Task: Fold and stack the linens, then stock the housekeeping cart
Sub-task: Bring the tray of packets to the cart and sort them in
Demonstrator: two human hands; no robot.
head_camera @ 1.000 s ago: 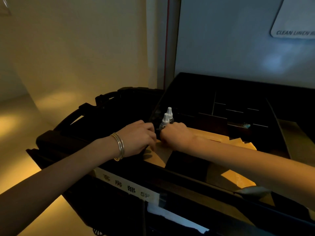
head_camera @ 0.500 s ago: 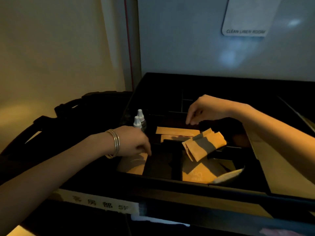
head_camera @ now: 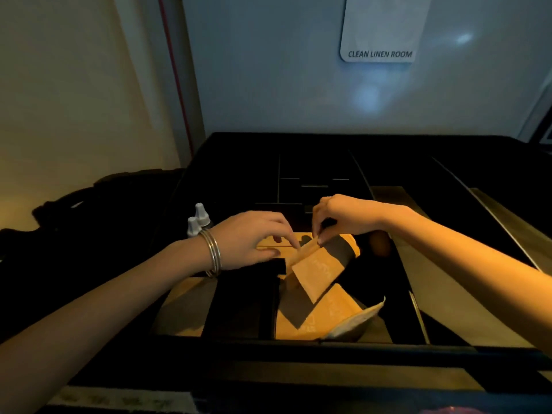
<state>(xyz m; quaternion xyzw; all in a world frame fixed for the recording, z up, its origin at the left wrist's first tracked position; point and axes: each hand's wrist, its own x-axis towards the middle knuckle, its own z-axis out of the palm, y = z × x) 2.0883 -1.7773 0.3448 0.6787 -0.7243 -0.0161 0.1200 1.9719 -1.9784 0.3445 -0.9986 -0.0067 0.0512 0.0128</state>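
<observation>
Housekeeping cart (head_camera: pixel 298 351), top tray: black, divided into compartments, seen from above in dim light.

Hands: left hand (head_camera: pixel 254 237) and right hand (head_camera: pixel 343 216) meet over the middle of the tray. Each pinches the top edge of a tan paper packet (head_camera: pixel 313 270) between thumb and fingertips; the other fingers are loosely curled. The packet hangs tilted, its lower end toward the tray's near rim.

Left wrist: thin metal bangles (head_camera: pixel 212 252).

Below the held packet: flat tan packets (head_camera: pixel 325 315) in the tray's near-middle compartment, faint print on top, not legible. More tan packets (head_camera: pixel 185 312) in the near-left compartment, partly under the left forearm. A tan strip (head_camera: pixel 274 243) lies behind the left hand's fingers.

Near-right of the middle compartment: a pale sachet (head_camera: pixel 358 321) leaning on the wall.

Tray's left edge: two small bottles (head_camera: pixel 198 219) with white pointed caps, upright, side by side.

Far half of the tray: small dark compartments (head_camera: pixel 301 180); contents cannot be told.

Behind the cart: a grey door with a sign (head_camera: pixel 380 40) reading "CLEAN LINEN ROOM".
</observation>
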